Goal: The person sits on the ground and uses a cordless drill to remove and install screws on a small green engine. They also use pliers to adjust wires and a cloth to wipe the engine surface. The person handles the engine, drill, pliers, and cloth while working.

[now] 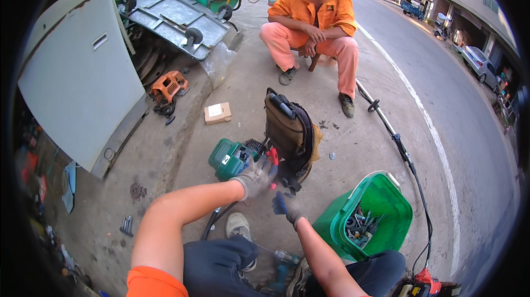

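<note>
A small green-and-black engine point(225, 160) with red parts on its right side rests on the ground, against a brown backpack point(281, 123) that stands upright. My left hand point(256, 179), in a grey glove, is on the engine's near right side, fingers bent over it; part of them is hard to make out. Just below the backpack, my right hand point(289, 208), in a glove with blue fingertips, is held in the air with its fingers apart and nothing visible in it. A dark hose point(212, 219) lies below my left hand. Between my feet lies a teal power tool point(282, 269).
To my right stands a green bucket point(395, 208) with metal parts and tools inside. A long pole point(395, 134) lies beyond it. One person point(314, 26) in orange sits ahead. Left are a cardboard box point(217, 113), an orange engine cover point(168, 85) and a white panel point(83, 81).
</note>
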{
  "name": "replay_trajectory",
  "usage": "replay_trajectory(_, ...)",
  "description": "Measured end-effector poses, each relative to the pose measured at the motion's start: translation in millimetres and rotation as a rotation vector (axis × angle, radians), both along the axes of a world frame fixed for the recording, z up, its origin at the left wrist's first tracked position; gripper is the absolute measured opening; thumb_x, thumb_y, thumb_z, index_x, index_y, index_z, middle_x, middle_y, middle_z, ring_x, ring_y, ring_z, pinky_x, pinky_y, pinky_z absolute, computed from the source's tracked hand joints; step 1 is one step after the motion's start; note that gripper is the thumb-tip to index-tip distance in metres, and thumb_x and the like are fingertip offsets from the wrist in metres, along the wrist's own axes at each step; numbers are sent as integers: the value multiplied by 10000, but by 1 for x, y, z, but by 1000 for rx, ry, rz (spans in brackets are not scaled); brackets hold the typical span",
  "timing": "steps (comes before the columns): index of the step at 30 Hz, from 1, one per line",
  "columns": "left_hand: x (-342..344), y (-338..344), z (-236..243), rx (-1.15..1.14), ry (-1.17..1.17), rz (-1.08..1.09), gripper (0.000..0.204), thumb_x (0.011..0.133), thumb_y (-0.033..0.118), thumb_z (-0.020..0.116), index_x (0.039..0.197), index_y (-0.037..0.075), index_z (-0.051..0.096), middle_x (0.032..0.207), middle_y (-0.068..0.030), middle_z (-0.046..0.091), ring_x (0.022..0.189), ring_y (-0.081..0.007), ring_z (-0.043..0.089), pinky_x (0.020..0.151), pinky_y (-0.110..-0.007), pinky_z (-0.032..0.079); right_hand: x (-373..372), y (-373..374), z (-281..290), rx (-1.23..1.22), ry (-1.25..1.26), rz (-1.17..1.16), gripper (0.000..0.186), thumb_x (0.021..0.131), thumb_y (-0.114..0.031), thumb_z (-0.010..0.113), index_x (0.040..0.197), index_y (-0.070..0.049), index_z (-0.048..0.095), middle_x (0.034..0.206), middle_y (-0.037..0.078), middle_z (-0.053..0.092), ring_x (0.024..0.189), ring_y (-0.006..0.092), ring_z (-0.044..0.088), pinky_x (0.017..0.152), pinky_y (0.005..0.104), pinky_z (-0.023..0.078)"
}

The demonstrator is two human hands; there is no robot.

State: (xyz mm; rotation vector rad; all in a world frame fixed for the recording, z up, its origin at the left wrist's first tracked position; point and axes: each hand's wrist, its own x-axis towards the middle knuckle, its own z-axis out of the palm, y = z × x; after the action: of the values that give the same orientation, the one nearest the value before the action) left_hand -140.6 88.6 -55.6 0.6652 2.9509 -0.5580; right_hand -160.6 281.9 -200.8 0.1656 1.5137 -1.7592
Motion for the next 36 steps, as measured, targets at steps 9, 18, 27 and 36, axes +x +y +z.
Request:
replay_trajectory(9, -7, 0, -7, 178, 33, -95, 682, 793, 242, 706, 1422, 26, 554, 1335, -274, 572, 1274, -424, 555, 1159, -576, 345, 41, 2, -18, 61, -6, 100, 366, 1045, -401, 593, 1024, -39, 640, 856, 71, 677, 680, 175, 649, 619, 325, 541)
replay_trajectory(18, -20, -15, 10, 222, -180, -130, 990, 619, 409, 878, 1472, 52, 522, 1421, -216, 541, 1365, -440, 487, 1194, -561, 316, 21, -4, -21, -2, 163, -67, 428, 1035, -378, 630, 1240, -3, 644, 1050, 103, 703, 827, 188, 691, 716, 327, 564)
replay_trajectory(27, 2, -58, 34, 227, -115, 214, 1130, 628, 681, 849, 1592, 289, 409, 1637, -231, 341, 1563, -475, 187, 1229, -707, 80, -69, -53, 34, 303, 684, 156, 669, 1027, -540, 548, 1444, -17, 576, 1320, 225, 656, 1194, 345, 619, 1007, 388, 470)
replay_trajectory(36, 8, -66, 21, 294, -45, 188, 1193, 600, 675, 876, 1616, 307, 371, 1635, -219, 346, 1565, -473, 168, 1212, -743, 59, -52, -51, 77, 207, 701, 198, 638, 1001, -464, 637, 1438, -3, 577, 1336, 211, 684, 1218, 302, 662, 1034, 381, 489)
